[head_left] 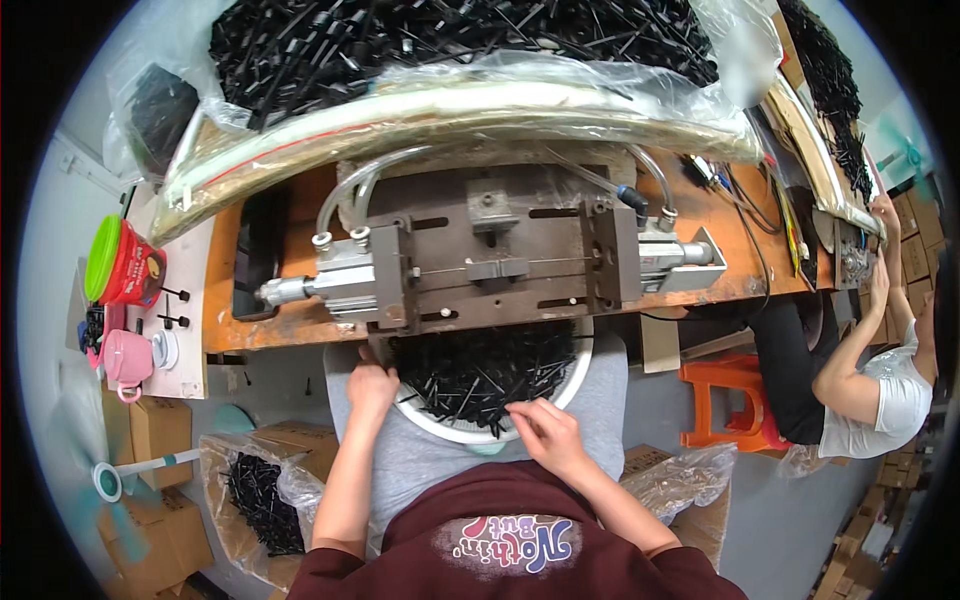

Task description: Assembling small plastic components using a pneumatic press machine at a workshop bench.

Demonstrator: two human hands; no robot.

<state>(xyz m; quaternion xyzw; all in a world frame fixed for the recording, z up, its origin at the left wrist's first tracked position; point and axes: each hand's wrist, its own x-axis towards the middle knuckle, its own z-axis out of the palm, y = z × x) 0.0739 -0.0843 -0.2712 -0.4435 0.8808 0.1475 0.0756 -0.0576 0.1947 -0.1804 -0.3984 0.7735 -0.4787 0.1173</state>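
A round white basin [577, 388] full of thin black stick-like parts [480, 375] rests on my lap, partly under the table's front edge. My left hand [372, 388] is closed at the basin's left rim, its fingertips partly hidden. At the near right rim, my right hand [548, 430] has its fingers pinched together over the black parts. Whatever lies between those fingertips is too small to make out. Just beyond the basin, a dark metal fixture [440, 290] is mounted on the table, with a silver cylinder [345, 285] on its left side and another cylinder [672, 258] on its right.
A large plastic-lined heap of black parts [460, 40] fills the table's back. At left stand a red tub [140, 265] and a pink cup [127, 358]. Lined boxes flank me, the left one holding black parts [265, 500]. Another person [870, 390] sits at right, beside an orange stool [715, 400].
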